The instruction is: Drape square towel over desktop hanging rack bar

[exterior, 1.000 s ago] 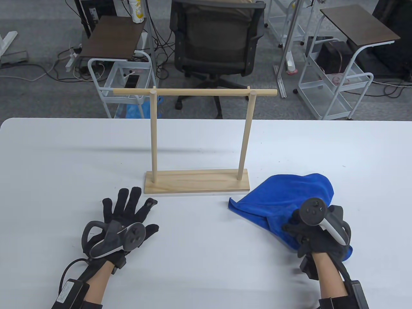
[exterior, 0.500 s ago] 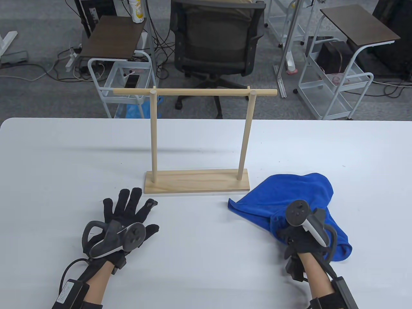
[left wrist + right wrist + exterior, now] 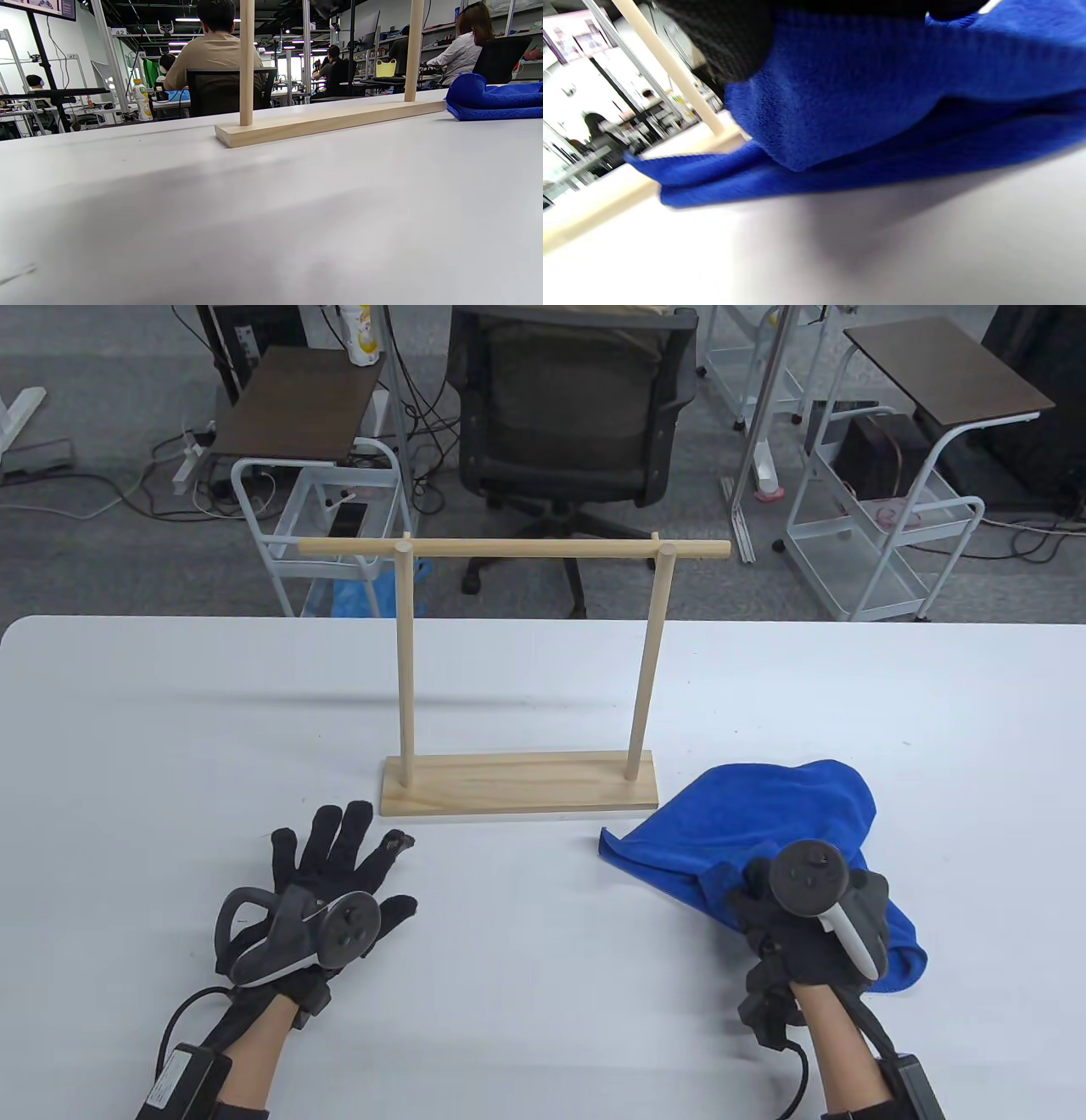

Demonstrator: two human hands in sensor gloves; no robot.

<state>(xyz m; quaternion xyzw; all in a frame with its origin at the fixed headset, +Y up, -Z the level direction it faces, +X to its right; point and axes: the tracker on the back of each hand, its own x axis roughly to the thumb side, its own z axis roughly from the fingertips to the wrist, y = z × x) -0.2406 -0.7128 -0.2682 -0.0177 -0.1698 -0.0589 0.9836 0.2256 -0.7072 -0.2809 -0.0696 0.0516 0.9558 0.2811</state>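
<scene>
The wooden hanging rack stands mid-table, its bar [image 3: 513, 549] bare above the base [image 3: 519, 783]. The blue square towel [image 3: 764, 814] lies crumpled on the table to the right of the base. My right hand [image 3: 751, 899] is on the towel's near part and grips a bunched fold of it. In the right wrist view a gloved finger [image 3: 729, 38] holds the fold [image 3: 861, 97] a little above the table. My left hand [image 3: 339, 853] rests flat on the table, fingers spread, empty, just in front of the base's left end. The left wrist view shows the base [image 3: 322, 120] and the towel [image 3: 492, 97].
The white table [image 3: 170, 729] ends just behind the rack. Beyond its far edge stand an office chair [image 3: 568, 415], white wire carts [image 3: 882, 534] and small side tables [image 3: 297, 403] on the floor.
My right hand has shifted a little to the left on the towel and bunched its near edge up under the fingers. The left hand and the rack have not moved.
</scene>
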